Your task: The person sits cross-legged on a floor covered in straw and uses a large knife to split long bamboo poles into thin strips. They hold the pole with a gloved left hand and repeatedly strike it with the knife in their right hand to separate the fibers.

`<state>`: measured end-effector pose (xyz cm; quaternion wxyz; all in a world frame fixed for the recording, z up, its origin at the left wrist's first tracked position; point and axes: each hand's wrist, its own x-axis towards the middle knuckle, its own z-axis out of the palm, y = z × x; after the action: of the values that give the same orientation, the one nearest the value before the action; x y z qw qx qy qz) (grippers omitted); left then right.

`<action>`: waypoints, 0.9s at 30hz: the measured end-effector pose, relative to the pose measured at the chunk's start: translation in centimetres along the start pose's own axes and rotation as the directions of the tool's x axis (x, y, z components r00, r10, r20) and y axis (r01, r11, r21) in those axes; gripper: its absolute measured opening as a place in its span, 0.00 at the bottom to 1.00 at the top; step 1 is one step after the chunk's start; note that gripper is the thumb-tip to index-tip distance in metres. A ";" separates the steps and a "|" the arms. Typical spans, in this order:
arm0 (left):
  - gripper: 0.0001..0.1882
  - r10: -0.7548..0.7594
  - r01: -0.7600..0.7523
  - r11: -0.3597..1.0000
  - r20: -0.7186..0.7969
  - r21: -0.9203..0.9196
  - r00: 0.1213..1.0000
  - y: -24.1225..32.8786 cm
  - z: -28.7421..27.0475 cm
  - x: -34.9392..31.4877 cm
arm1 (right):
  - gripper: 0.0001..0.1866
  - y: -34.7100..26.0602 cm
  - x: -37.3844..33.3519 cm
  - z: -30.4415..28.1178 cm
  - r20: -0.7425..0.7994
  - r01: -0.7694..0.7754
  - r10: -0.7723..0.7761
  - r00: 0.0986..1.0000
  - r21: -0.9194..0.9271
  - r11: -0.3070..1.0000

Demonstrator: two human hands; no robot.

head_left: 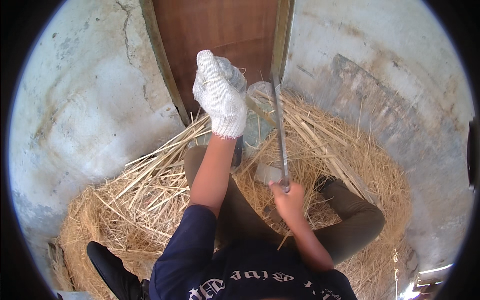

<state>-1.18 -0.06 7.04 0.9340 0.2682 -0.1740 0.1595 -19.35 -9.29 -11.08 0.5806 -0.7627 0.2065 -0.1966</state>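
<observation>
A white knitted work glove covers my left hand [220,95], raised ahead of me and closed into a fist with the thumb side up. From its right side a flat bamboo strip [261,111] slants down; the glove hides the rest of it. Bare and lower down, my right hand [288,199] wraps round the handle of a long knife [281,132]. The narrow blade points away from me, nearly straight up the view, its tip slightly blurred. Blade and glove are apart, with the strip's lower end close beside the blade.
Thin shavings [370,150] heap around my legs. Split bamboo strips [150,175] lie at the left, with longer ones [320,135] at the right. A pale block [268,173] sits between my legs. Ahead is a brown door [215,30] between stained walls [100,90]. A black shoe [112,267] is lower left.
</observation>
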 end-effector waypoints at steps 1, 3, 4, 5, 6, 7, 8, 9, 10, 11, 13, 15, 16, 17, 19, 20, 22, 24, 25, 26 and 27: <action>0.22 -0.002 0.002 1.000 0.006 0.006 1.000 0.1 0.0 -0.2 | 0.15 -0.7 -0.2 0.0 -0.051 0.030 -0.026 0.998 0.066 0.997; 0.23 -0.019 0.019 1.000 0.001 0.016 1.000 0.2 0.4 -0.5 | 0.13 -2.9 -0.7 -0.6 -0.023 0.091 -0.088 0.996 0.377 0.922; 0.23 -0.037 0.037 0.999 -0.011 0.020 0.999 0.3 0.7 -0.8 | 0.13 -3.5 -0.8 -0.8 -0.022 0.116 -0.122 0.992 0.516 0.849; 0.23 -0.059 0.059 0.998 -0.020 0.021 0.998 0.2 1.0 -1.1 | 0.11 -3.4 -0.7 -0.6 -0.054 0.199 -0.207 0.977 0.589 0.784; 0.23 -0.059 0.059 0.998 0.004 0.018 0.998 0.1 1.2 -1.3 | 0.11 -1.8 -0.4 -0.2 -0.039 0.133 -0.131 0.991 0.496 0.858; 0.24 -0.059 0.059 0.998 0.027 0.015 0.998 0.1 1.4 -1.5 | 0.12 0.8 -0.1 0.4 -0.034 0.062 -0.052 0.998 0.395 0.917; 0.24 -0.046 0.045 0.999 0.054 0.017 0.998 0.2 1.4 -1.4 | 0.12 1.5 0.1 0.9 -0.028 -0.010 0.019 0.999 0.298 0.955; 0.24 -0.040 0.040 0.999 0.049 0.008 0.998 0.2 1.3 -1.4 | 0.12 2.0 0.1 0.7 0.019 -0.075 0.073 0.997 0.202 0.977; 0.24 -0.035 0.035 0.999 0.044 -0.003 0.998 0.2 1.0 -1.5 | 0.12 2.4 0.1 0.2 0.057 -0.136 0.130 0.990 0.100 0.986; 0.24 -0.040 0.040 0.999 0.039 -0.010 0.998 0.1 0.9 -1.5 | 0.12 2.4 0.1 -0.1 0.086 -0.199 0.199 0.976 -0.005 0.980; 0.24 -0.023 0.024 1.000 0.048 -0.019 0.999 0.2 1.1 -1.0 | 0.10 1.7 0.7 -0.6 -0.027 -0.034 0.036 0.999 0.056 0.998; 0.24 -0.033 0.035 0.999 0.052 -0.028 0.998 0.2 0.5 -1.3 | 0.09 -0.2 0.1 -1.5 -0.078 0.043 -0.027 0.997 0.201 0.979; 0.23 -0.037 0.040 0.999 0.067 -0.031 0.997 0.3 0.2 -1.4 | 0.09 -2.1 -0.3 -2.1 -0.071 0.049 -0.026 0.997 0.334 0.941; 0.22 -0.048 0.052 0.997 0.091 -0.052 0.995 0.2 0.5 -1.4 | 0.09 -3.3 -0.4 -2.8 -0.083 0.067 -0.032 0.996 0.454 0.889; 0.22 -0.041 0.045 0.998 0.084 -0.046 0.996 -0.2 1.1 -1.8 | 0.09 -1.5 -0.1 -1.5 -0.158 0.207 -0.147 0.977 0.499 0.841; 0.22 -0.039 0.042 0.998 0.080 -0.043 0.996 -0.5 1.4 -2.1 | 0.10 0.0 0.0 -0.6 -0.196 0.275 -0.201 0.960 0.516 0.811; 0.22 -0.048 0.045 0.997 -0.051 -0.059 0.998 -0.4 2.3 -2.7 | 0.10 2.2 -0.2 -0.1 -0.026 0.066 -0.061 0.998 0.274 0.959; 0.22 -0.052 0.048 0.997 -0.072 -0.064 0.996 -0.2 2.2 -2.9 | 0.12 3.0 -0.4 -0.5 0.188 -0.134 0.134 0.973 -0.013 0.991; 0.22 -0.049 0.046 0.996 -0.035 -0.073 0.998 -0.3 1.7 -2.8 | 0.14 3.2 -0.6 -1.1 0.191 -0.143 0.155 0.969 -0.075 0.987; 0.22 -0.046 0.046 0.995 0.002 -0.088 0.999 -0.4 1.4 -2.6 | 0.15 2.1 -0.6 -1.3 0.178 -0.139 0.146 0.973 -0.050 0.989; 0.22 -0.047 0.052 0.997 0.092 -0.050 0.995 -0.1 0.9 -2.7 | 0.15 0.6 -1.1 -1.6 0.173 -0.145 0.147 0.974 -0.028 0.989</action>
<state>-3.74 -1.16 6.60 0.9356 0.2546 -0.2135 0.1192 -21.17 -10.13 -11.33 0.6034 -0.7641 0.2118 -0.0843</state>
